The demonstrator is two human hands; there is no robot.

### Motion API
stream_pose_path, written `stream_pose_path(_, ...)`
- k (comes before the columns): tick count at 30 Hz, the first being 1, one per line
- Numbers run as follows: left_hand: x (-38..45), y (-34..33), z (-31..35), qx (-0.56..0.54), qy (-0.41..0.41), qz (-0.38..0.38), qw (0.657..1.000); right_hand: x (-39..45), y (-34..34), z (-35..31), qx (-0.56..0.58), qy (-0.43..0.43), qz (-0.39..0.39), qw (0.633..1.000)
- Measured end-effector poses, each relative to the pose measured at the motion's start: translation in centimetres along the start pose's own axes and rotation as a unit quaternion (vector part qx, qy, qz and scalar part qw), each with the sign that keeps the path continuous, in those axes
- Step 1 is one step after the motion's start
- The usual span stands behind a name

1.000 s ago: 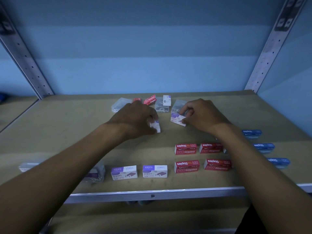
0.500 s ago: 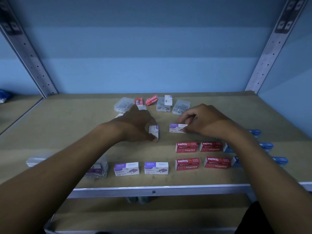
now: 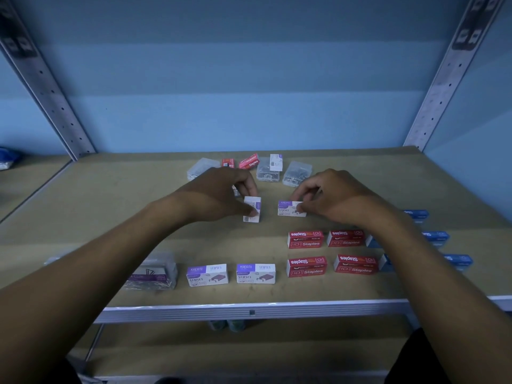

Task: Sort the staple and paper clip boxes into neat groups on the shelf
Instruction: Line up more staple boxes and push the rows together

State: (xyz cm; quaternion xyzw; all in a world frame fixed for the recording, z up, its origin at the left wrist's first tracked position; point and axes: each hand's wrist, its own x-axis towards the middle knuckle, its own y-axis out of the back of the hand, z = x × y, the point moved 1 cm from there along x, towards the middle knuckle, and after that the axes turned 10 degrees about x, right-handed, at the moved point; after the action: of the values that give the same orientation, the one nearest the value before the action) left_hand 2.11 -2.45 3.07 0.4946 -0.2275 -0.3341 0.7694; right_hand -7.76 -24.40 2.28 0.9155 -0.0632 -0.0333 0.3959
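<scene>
1. Holding one purple-and-white staple box apiece: left hand (image 3: pixel 221 195) pinches an upended box (image 3: pixel 252 209) by its sides; right hand (image 3: pixel 329 198) pinches a flat-lying box (image 3: pixel 291 209) at its right end; both boxes sit mid-shelf, just apart from each other.
2. Step in hand, as judged: bringing these two to the purple group; two matching purple boxes (image 3: pixel 231 274) already stand side by side near the front edge of the shelf (image 3: pixel 110 217).
3. Next move calls for: laying the upended box flat, label up; setting both in a second row directly behind the front pair, square to them.
4. Sorted so far: four red staple boxes (image 3: pixel 331 253) in two rows right of the purple pair; blue boxes (image 3: pixel 435 236) further right, partly hidden by the right forearm.
5. Unsorted at the back: clear paper clip boxes (image 3: pixel 296 173), two loose red boxes (image 3: pixel 248 161), one small white box (image 3: pixel 276 162) resting on a clear one.
6. Front left: a clear box with purple label (image 3: pixel 152 273), beside the purple pair.
7. Obstruction: none lies in the landing spot; the left forearm passes above the front-left clear box, so a low sweep could nudge it.
</scene>
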Motion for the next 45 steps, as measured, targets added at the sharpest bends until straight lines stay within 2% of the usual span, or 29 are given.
stream_pose_path(6, -0.7, 0.0, -0.5, -0.017, 0.021, 0.002, 1.0, -0.1, 0.0, -0.1, -0.005, 0.004, 0.001, 1.0)
stream_pose_path(12, -1.2, 0.2, -1.9, 0.067, 0.019, -0.016, 0.997, -0.2, -0.1, -0.1, -0.001, 0.008, -0.002, 1.0)
stream_pose_path(18, -1.5, -0.4, -2.6, 0.081, 0.022, -0.035, 0.996, -0.1, -0.2, 0.0, -0.005, 0.005, 0.004, 1.0)
stream_pose_path(25, -2.2, -0.1, -2.1, 0.097, 0.018, 0.027, 0.995, -0.1, -0.6, 0.0, -0.006, 0.01, 0.005, 1.0)
stream_pose_path(27, -2.5, -0.2, -2.1, 0.092, 0.003, 0.035, 0.995, 0.0, -0.7, 0.0, -0.007, 0.012, 0.005, 1.0)
stream_pose_path(32, -3.1, -0.2, -2.1, 0.028, 0.007, -0.012, 1.0, 0.1, -0.7, 0.1, -0.004, 0.009, 0.003, 1.0)
stream_pose_path(38, -3.0, -0.5, -1.7, 0.085, 0.017, -0.035, 0.996, 0.0, -0.8, -0.1, -0.006, 0.006, 0.001, 1.0)
stream_pose_path(45, -3.4, -1.0, -1.5, 0.05, -0.03, 0.015, 0.998, -0.2, -0.7, -0.1, -0.006, 0.006, 0.004, 1.0)
